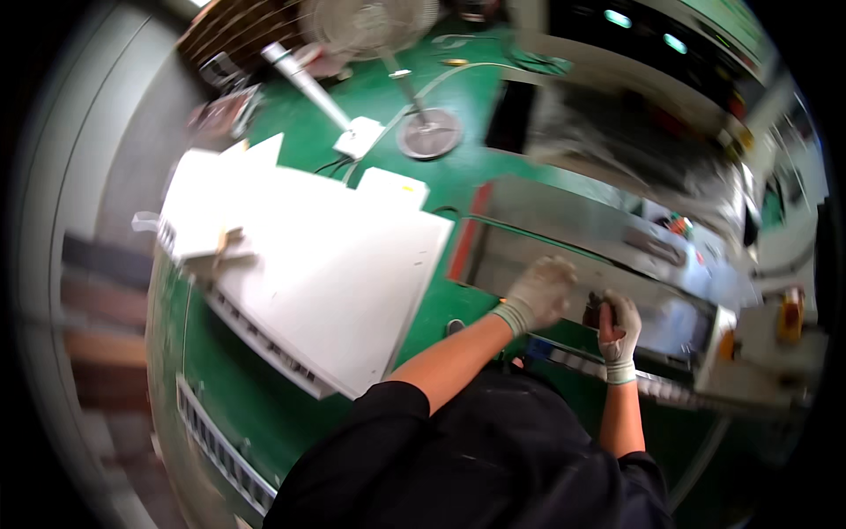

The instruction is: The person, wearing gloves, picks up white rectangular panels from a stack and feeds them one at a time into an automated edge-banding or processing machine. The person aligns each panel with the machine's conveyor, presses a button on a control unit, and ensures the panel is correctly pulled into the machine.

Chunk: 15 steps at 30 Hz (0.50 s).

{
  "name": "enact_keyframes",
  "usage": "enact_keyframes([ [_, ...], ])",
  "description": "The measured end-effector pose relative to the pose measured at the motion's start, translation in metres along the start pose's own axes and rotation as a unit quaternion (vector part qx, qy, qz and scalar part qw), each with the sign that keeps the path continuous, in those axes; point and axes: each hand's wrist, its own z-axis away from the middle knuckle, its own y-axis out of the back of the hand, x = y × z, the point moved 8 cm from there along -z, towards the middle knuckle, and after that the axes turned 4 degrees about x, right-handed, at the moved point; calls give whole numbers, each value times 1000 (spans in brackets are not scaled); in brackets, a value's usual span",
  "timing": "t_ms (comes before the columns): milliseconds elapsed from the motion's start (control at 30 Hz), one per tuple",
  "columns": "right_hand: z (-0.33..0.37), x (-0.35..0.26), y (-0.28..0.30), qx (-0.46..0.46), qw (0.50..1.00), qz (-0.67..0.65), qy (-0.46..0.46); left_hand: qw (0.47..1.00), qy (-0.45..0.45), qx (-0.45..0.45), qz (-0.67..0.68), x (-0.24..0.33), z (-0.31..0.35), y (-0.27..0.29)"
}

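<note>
Head-worn fisheye view; faces downward from above.

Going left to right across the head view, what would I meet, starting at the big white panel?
White panel → left gloved hand → right gloved hand → yellow-orange object near the right edge.

We're in a workshop, by the look of it. A pedestal fan (374, 25) stands on the green floor (471, 119), a cable (458, 67) trails past it, and a machine (589, 25) shows two lights (675, 43) beyond
</note>
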Motion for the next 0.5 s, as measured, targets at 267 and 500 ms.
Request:
enact_keyframes([
  [267, -48, -68, -155, -53, 998, 26, 31, 974, 113, 169, 105, -125, 202, 47],
  [500, -64, -76, -198, -87, 985, 120, 89, 459, 624, 423, 470, -345, 498, -31],
])
